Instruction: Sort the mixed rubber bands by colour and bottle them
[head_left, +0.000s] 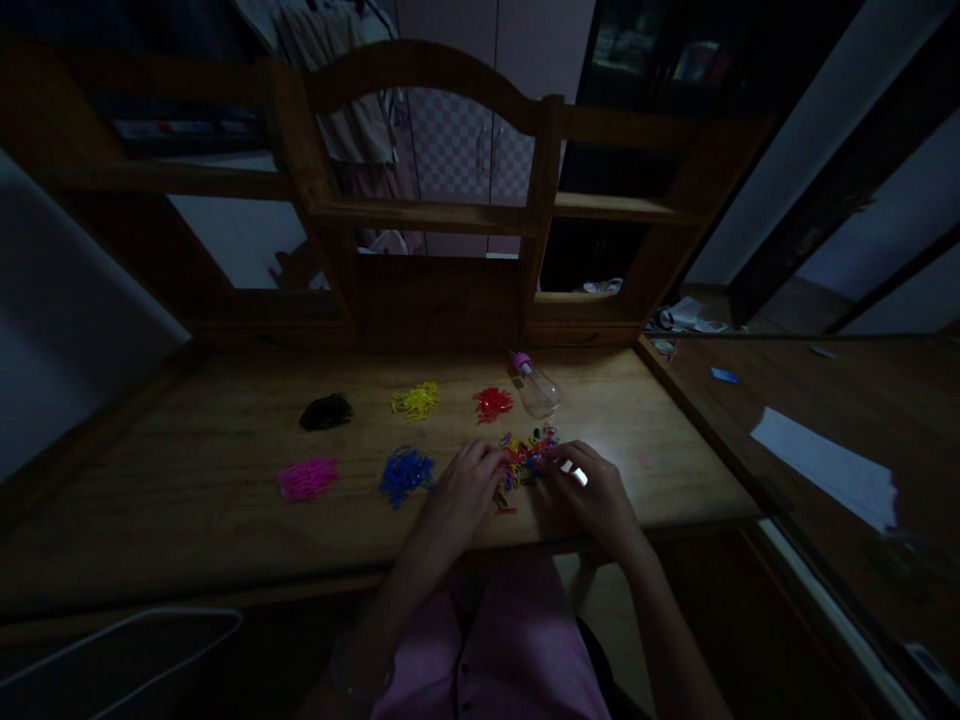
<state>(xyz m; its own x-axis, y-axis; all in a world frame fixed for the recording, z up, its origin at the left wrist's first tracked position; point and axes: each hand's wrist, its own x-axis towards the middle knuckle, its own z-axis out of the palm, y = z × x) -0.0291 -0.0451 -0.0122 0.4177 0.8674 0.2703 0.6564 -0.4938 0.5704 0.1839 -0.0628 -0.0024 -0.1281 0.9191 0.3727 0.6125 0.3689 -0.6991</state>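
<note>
A mixed pile of small, thin, coloured loop-like pieces (523, 462), which look like little elastic bands, lies at the table's front. At its left edge is my left hand (471, 485), fingers curled together over the pieces. My right hand (592, 487) reaches in from the other side, with thumb and fingertips pinched at the pile. What either hand grips is too small and dark to make out. Single-colour heaps lie nearby: red (493, 404), yellow (415, 400), blue (406, 474), black (326, 411) and pink (308, 479).
A clear bulb-shaped bottle (541, 394) with a pink cap lies behind the pile. Wooden shelving (439, 300) rises along the table's back. On the right, a lower brown surface (810, 390) carries a white paper (825, 465) and a blue card (724, 375).
</note>
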